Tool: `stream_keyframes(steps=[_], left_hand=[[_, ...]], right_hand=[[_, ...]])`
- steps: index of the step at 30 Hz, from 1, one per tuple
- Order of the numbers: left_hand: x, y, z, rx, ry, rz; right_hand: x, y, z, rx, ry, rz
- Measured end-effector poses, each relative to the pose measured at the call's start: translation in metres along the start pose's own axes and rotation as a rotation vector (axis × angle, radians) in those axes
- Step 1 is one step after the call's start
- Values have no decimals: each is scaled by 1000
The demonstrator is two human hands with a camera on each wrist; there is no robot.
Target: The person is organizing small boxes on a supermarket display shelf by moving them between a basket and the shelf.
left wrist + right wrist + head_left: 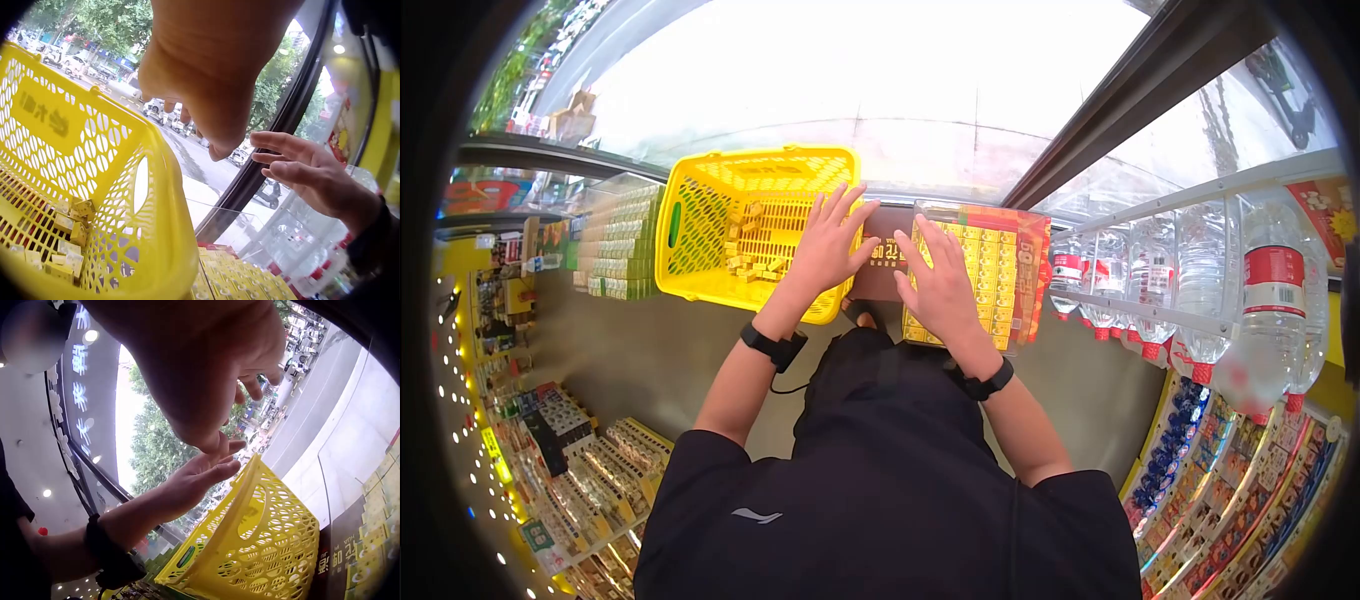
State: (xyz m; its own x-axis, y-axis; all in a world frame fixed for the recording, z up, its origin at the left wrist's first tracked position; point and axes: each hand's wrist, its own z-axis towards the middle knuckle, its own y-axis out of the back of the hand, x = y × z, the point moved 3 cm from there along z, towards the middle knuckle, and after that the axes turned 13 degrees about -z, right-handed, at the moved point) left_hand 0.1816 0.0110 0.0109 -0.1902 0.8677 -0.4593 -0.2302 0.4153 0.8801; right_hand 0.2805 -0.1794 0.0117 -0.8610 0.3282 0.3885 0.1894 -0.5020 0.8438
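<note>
My left hand (pixel 830 243) is held over the right rim of a yellow plastic basket (pixel 690 288), fingers spread and holding nothing. Several small yellow boxes (pixel 752 268) lie loose inside the basket, also seen as yellow boxes (pixel 76 220) in the left wrist view. My right hand (pixel 942 288) overlaps the left part of neat rows of small yellow boxes (pixel 992 270) in the head view, its fingers extended and nothing in its grasp. In the left wrist view the right hand (pixel 309 172) hangs in the air above those rows.
A dark printed surface (pixel 884 268) shows between the basket and the rows. Stacked green-and-white cartons (pixel 618 240) stand left of the basket. Large water bottles (pixel 1200 270) line a rack at the right. Window glass lies ahead, with stocked shelves (pixel 1230 480) behind on the right.
</note>
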Motion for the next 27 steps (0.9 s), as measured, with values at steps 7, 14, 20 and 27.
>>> stream_keyframes(steps=[7,14,20,27], left_hand=[[68,48,-8,-27,-87,-99],[138,94,-35,-52,-171,-108],[189,100,-54,3,-165,-95],[244,45,-41,301,-11,-5]], right_hand=[[73,-15,52,-36,21,-142],[150,-73,95,-20,-65,-255],[178,-108,121,-2,-50,-317],[144,-216,136,411,-235,-415]])
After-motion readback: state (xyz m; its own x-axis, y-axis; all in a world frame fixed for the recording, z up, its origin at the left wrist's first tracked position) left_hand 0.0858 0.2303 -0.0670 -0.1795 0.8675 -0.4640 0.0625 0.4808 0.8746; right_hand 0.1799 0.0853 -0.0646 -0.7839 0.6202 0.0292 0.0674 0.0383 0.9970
